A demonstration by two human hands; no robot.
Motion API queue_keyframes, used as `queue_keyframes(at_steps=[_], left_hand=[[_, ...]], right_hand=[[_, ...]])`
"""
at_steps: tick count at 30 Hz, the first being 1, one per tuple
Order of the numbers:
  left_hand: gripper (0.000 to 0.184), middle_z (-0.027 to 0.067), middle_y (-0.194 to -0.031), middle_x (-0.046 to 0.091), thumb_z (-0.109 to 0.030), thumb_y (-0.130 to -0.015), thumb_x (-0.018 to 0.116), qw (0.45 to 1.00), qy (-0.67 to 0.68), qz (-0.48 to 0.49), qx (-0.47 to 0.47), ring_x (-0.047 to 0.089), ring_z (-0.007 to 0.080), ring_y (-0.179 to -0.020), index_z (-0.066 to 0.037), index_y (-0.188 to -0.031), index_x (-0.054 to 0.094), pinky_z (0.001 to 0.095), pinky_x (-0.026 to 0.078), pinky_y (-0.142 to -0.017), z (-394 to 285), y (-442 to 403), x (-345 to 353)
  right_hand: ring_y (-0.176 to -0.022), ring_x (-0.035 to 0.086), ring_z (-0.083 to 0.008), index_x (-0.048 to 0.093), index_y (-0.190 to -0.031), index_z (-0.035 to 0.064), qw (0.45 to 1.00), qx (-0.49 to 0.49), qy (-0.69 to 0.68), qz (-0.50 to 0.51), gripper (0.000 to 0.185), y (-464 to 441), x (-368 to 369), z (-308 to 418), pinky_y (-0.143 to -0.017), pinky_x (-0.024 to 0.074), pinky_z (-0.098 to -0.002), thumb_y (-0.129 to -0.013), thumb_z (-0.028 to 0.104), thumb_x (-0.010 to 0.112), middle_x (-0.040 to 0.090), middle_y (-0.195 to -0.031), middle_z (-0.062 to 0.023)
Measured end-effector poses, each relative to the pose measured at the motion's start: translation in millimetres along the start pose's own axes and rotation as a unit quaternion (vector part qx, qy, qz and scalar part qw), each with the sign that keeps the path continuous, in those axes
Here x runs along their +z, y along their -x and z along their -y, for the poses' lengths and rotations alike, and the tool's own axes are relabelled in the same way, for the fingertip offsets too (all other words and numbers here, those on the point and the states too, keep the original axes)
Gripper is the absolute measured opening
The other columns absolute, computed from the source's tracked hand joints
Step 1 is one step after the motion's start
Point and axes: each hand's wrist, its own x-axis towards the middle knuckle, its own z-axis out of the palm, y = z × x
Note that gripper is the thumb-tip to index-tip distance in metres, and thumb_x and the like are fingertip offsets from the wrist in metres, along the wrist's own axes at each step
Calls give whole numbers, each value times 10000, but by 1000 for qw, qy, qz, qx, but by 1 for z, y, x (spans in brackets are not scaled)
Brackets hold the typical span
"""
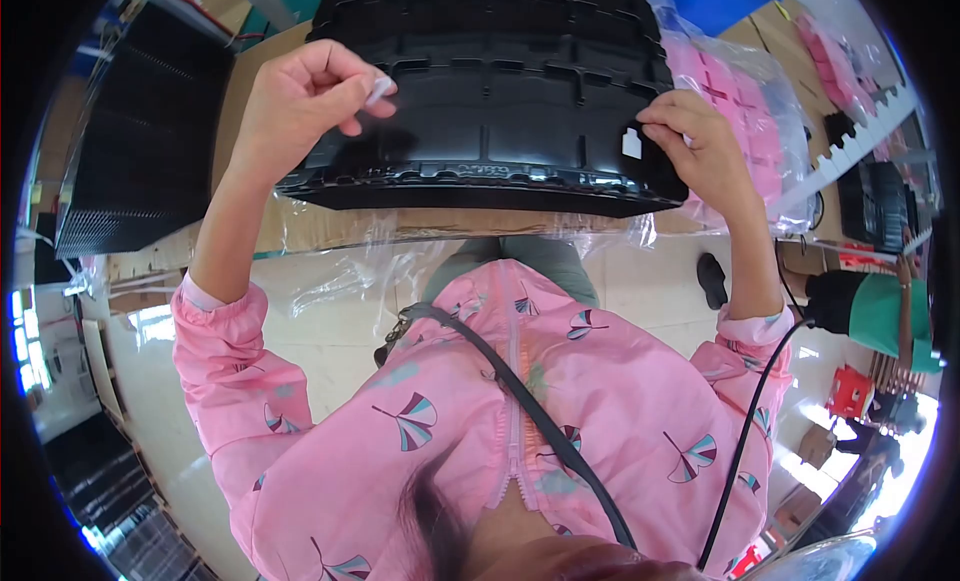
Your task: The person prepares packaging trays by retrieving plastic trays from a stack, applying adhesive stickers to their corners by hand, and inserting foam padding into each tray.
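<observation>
A stack of black plastic trays [430, 116] with moulded ribs and notched edges lies in front of me. Over its left part, my left hand [305, 101] pinches a small white piece [379, 89] between thumb and forefinger; it looks like a bit of film or a sticker. My right hand [697, 141] is at the right side of the trays, thumb and forefinger bent close together. Whatever those fingers hold, if anything, is hidden. Just left of them, a small white label-shaped patch [632, 143] shows on the black surface.
The trays rest on a brown work table [400, 226]. Pink trays in clear plastic [735, 111] lie to the right, near a blue bin [718, 3]. A tall black stack [140, 121] stands left. Another person in green [885, 316] is at the far right.
</observation>
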Motion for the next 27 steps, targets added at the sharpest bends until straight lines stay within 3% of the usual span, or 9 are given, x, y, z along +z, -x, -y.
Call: queue_keyframes(at_steps=[5,11,12,15,27], left_hand=[[144,73,-870,631,-153,-843,608,993,110,46,7,643,123,-771,-19,-890,588,159,473,-572,-5,-35,25],[196,62,-882,627,-156,-829,626,974,218,65,-6,646,132,-781,-24,-970,595,163,500,-611,-13,-65,53],[130,66,-774,638,-120,-831,633,956,284,50,-57,637,134,-680,-11,-894,600,204,497,-550,-22,-67,61],[151,102,-880,642,-37,-821,614,947,301,96,-61,662,215,-782,-29,-963,564,241,544,-617,-19,-81,65],[170,79,-862,635,-64,-814,623,941,308,117,-73,650,172,-768,-23,-970,572,216,516,-595,-14,-103,92]], right_hand=[[-803,545,-280,647,-807,13,996,-31,78,41,83,-6,1,3,-709,438,-368,-746,47,602,580,-792,-90],[-810,550,-273,654,-750,21,988,1,128,81,61,-10,3,6,-711,448,-362,-711,35,609,592,-770,-90],[-806,550,-273,652,-742,20,988,-2,129,80,57,-11,3,7,-707,448,-363,-705,31,610,593,-766,-91],[-795,552,-272,646,-723,16,988,-12,131,80,49,-12,3,9,-697,450,-365,-693,18,607,596,-761,-93],[-767,550,-274,630,-709,14,987,-23,141,68,72,-12,8,8,-675,456,-366,-677,-18,575,571,-735,-106]])
